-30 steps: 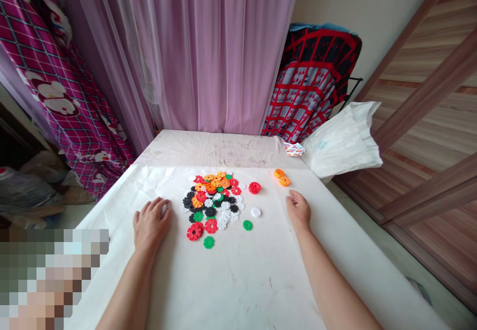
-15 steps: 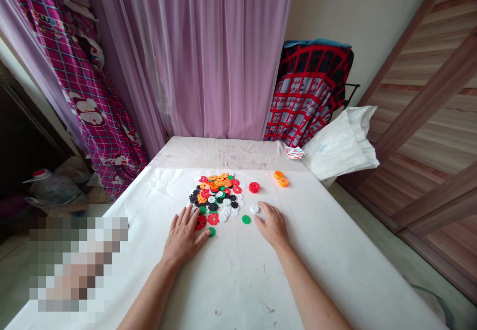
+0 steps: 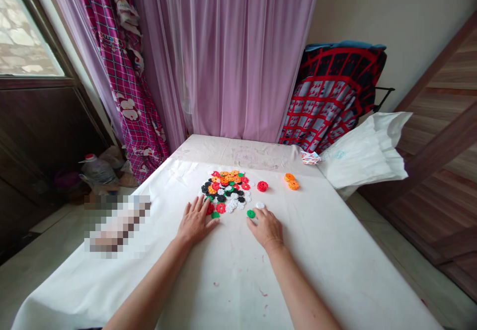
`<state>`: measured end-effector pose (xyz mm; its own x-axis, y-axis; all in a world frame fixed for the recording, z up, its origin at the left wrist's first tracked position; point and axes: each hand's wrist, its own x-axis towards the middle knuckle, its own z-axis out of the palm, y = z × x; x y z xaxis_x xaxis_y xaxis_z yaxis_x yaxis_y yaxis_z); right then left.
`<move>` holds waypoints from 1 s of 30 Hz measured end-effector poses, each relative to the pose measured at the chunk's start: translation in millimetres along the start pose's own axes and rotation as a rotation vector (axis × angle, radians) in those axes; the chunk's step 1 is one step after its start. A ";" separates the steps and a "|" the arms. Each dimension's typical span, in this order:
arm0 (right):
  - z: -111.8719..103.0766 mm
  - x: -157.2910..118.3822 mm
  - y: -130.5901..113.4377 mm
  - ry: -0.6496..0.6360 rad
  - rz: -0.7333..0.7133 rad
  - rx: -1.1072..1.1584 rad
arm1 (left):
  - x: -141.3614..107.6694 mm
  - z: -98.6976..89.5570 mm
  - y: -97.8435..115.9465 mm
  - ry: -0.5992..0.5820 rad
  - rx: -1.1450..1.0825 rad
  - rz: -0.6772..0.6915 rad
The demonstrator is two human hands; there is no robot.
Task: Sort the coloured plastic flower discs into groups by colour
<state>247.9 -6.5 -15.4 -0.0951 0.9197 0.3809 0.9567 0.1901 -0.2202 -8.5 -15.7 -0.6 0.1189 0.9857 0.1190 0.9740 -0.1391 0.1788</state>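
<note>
A loose pile of plastic snowflake discs (image 3: 225, 189) in orange, red, black, white and green lies on the table. My left hand (image 3: 196, 221) rests flat at the pile's near left edge, fingers spread. Its fingertips reach a red disc (image 3: 210, 208), and a green disc (image 3: 215, 215) lies by its thumb. My right hand (image 3: 267, 227) is beside another green disc (image 3: 251, 214), thumb and forefinger apart at its edge; whether they touch it is hard to tell. Just beyond those fingers is a white disc (image 3: 260, 205).
Red discs (image 3: 263, 186) sit right of the pile, and orange discs (image 3: 291, 182) farther right. At the table's right edge are a small patterned paper piece (image 3: 310, 158) and a white bag (image 3: 367, 151). A blurred patch (image 3: 119, 225) covers something on the left side.
My right hand has shifted from the white disc to the green disc nearer me. My left hand stays by the pile. The camera view has turned a little left.
</note>
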 end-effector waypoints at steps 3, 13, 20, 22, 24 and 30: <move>1.2 2.0 -9.9 -0.038 0.017 0.002 | 4.5 3.5 6.6 -0.033 0.005 0.029; 1.7 2.2 -14.1 -0.064 -0.070 0.117 | 44.7 9.9 12.3 0.004 -0.024 -0.169; 17.4 10.1 -35.6 -0.003 -0.224 0.433 | 50.1 9.8 4.2 0.057 -0.086 -0.136; 20.5 10.7 -31.9 0.074 -0.190 0.498 | 45.5 9.2 3.9 0.093 -0.098 -0.064; 19.8 10.2 -23.6 0.162 -0.089 0.468 | 41.3 8.5 7.0 0.117 -0.093 0.072; 10.3 2.2 -6.9 0.108 0.004 0.222 | 43.5 11.1 28.8 0.086 -0.107 0.345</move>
<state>238.2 -2.2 -22.3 -0.0502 0.8808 0.4708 0.8719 0.2686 -0.4094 26.8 24.3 -1.1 0.4161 0.8680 0.2711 0.8532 -0.4758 0.2138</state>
